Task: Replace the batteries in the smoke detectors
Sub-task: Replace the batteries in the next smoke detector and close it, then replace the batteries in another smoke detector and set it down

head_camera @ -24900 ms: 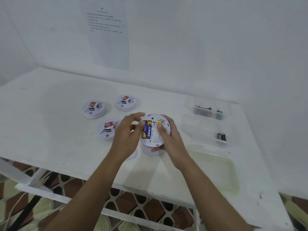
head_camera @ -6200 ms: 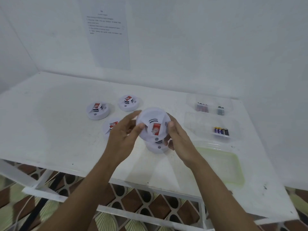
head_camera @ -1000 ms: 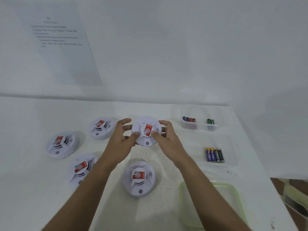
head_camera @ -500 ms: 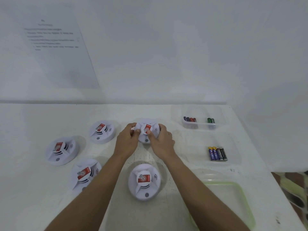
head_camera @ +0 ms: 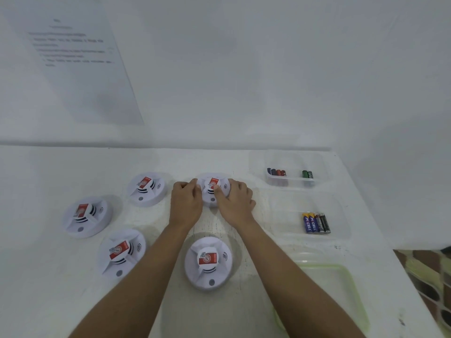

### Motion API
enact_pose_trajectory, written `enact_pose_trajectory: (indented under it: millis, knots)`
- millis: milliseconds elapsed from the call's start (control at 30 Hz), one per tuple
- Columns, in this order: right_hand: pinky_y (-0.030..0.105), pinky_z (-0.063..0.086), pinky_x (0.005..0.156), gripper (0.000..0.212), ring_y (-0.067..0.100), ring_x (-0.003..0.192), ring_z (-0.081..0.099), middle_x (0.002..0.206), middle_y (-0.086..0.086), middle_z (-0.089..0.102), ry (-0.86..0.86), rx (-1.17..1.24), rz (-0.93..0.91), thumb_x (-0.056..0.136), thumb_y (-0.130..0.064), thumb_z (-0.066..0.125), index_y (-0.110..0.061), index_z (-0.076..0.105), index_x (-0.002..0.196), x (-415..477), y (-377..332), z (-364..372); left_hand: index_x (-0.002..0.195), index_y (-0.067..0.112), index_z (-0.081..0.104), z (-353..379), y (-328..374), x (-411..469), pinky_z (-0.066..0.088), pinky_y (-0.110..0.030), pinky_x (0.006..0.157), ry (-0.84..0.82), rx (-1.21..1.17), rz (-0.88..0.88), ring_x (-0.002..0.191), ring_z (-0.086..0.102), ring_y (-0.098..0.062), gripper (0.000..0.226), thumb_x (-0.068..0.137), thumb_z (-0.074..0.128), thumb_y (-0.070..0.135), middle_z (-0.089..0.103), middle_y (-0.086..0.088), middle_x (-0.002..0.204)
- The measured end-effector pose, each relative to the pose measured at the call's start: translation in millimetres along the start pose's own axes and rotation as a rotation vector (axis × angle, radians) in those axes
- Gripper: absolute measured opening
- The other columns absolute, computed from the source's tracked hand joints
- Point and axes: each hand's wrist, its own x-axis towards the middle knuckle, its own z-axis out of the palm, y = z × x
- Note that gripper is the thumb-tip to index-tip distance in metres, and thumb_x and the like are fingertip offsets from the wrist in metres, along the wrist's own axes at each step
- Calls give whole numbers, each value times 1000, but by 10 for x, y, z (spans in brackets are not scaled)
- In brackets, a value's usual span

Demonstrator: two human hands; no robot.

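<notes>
1. The left hand and right hand are gripping the far smoke detector from either side, fingers curled over its rim.
2. This detector is sitting face-up on the white table, near the back edge.
3. A second detector is lying between the forearms, and three further detectors are lying to the left.
4. Four batteries are lying in a clear tray to the right.

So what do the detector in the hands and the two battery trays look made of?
The held detector looks like matte white moulded plastic: dull even surface, slotted vents. The far tray and near tray look like thin clear plastic, since the table shows through their walls.
</notes>
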Motion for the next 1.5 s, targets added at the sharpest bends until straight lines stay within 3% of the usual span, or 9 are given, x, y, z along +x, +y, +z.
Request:
enact_pose_trajectory:
  millis: [233,367,433,567,767,967,1100,1300,1500]
  knots:
    - [45,17,115,53,25,143,22,153,3,35,-60,40,21,99,-48,44,-22,41,145,-4,-31,-53,98,16,64,-120,49,-26,40,-32,78,-70,-26,17,100,53,-22,27,102,39,25,65,-2,98]
    - [45,15,117,59,25,146,20,157,4,30,-111,109,21,98,-40,50,-20,33,152,-50,-35,-165,136,16,52,-274,132,-101,34,-26,95,-116,-79,-59,119,51,-18,38,103,41,31,55,-4,130]
    - [45,17,117,60,26,146,23,157,5,31,-119,147,6,97,-36,52,-20,33,152,-91,-35,-231,141,15,47,-349,211,-171,34,-25,94,-87,-123,-81,115,50,-14,41,103,42,31,50,-4,139]
    - [45,21,115,54,23,141,33,152,0,37,-118,217,-80,95,-31,57,-24,41,146,-248,-91,-359,135,18,56,-493,371,-378,38,-20,88,-5,-194,-60,107,56,-8,36,101,48,29,57,4,131]
    - [50,32,115,39,13,129,44,137,-12,45,-191,354,-248,89,-31,54,-31,50,128,-603,-267,-406,122,27,63,-748,432,-854,39,2,72,135,-227,7,99,54,14,26,98,54,24,62,18,115]
    - [51,29,117,40,7,133,40,131,-20,42,-328,360,-321,94,-23,56,-33,49,132,-947,-407,-205,115,30,67,-1116,165,-1325,48,-21,80,224,-276,-5,95,64,-5,25,94,62,17,66,14,114]
    - [47,33,114,37,10,131,42,129,-17,47,-386,331,-379,91,-18,57,-29,54,126,-1139,-500,54,112,30,68,-1370,-282,-1558,52,-26,81,282,-180,-56,91,63,-3,26,92,63,15,66,9,110]
    - [31,32,114,50,16,138,39,148,0,43,-483,219,-452,93,-14,57,-20,47,142,-1362,-647,467,123,12,64,-1696,-1018,-1686,37,-45,104,278,231,-157,123,48,-33,32,91,64,15,58,-11,131]
    - [50,18,119,81,27,152,10,167,4,7,-462,-213,-545,90,-35,62,-26,18,158,-1456,-699,910,127,1,60,-1959,-1501,-1622,37,-54,106,108,560,-68,125,49,-45,61,92,35,45,56,-22,135]
